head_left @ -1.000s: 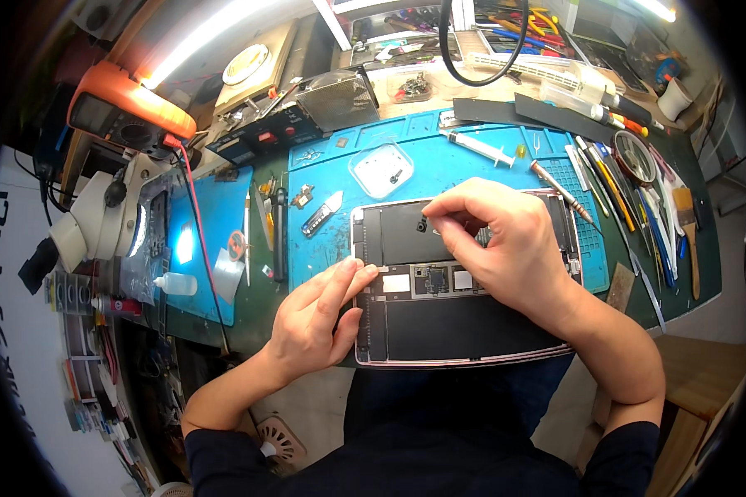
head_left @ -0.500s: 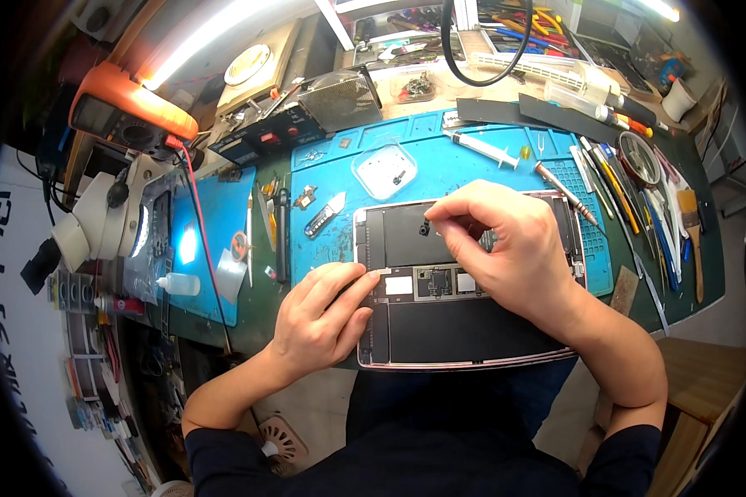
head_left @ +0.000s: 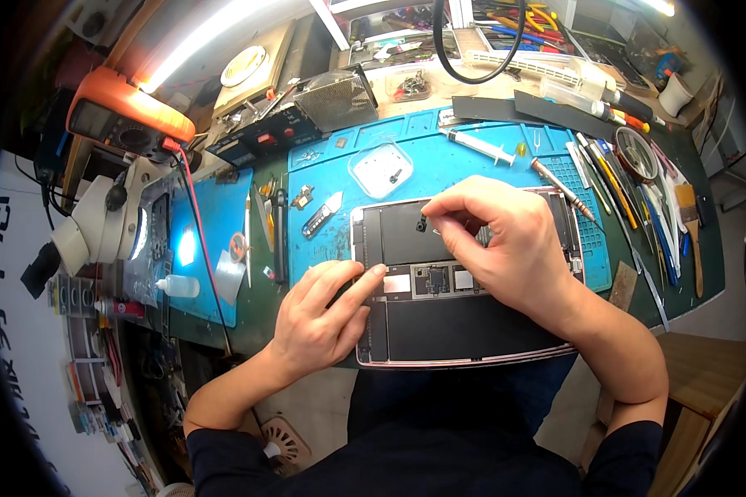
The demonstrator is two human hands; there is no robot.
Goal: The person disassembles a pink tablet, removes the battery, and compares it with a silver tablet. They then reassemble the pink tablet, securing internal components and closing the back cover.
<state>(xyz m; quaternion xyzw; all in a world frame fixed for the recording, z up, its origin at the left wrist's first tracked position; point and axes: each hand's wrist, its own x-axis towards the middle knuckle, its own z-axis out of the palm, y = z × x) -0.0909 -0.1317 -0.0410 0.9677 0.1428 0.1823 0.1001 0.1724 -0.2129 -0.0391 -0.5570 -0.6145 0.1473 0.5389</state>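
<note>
"What's in that clear plastic dish [head_left: 375, 159] on the blue mat [head_left: 315, 261]?"

"A small dark part [head_left: 396, 176], right of its middle, and a few specks too tiny to name. It sits just beyond the opened tablet [head_left: 464, 329]."

"And the tub [head_left: 408, 96] farther back?"

"Clear too, with a heap of little metal pieces [head_left: 412, 84] inside. The white dropper bottle [head_left: 179, 286] stands off to the left, lying over on its side; I can't tell what it contains."

"Where exactly is the tablet?"

"At the near edge of the bench, its insides facing up — batteries above and below, a circuit board between."

"And the hands?"

"The left hand [head_left: 322, 313] grips nothing: its fingers lie loosely over the tablet's left border. The right hand [head_left: 506, 240] is over the upper battery [head_left: 395, 236], thumb and index finger drawn together by a small black module [head_left: 422, 224] — whether they grasp it, I can't tell."
</note>
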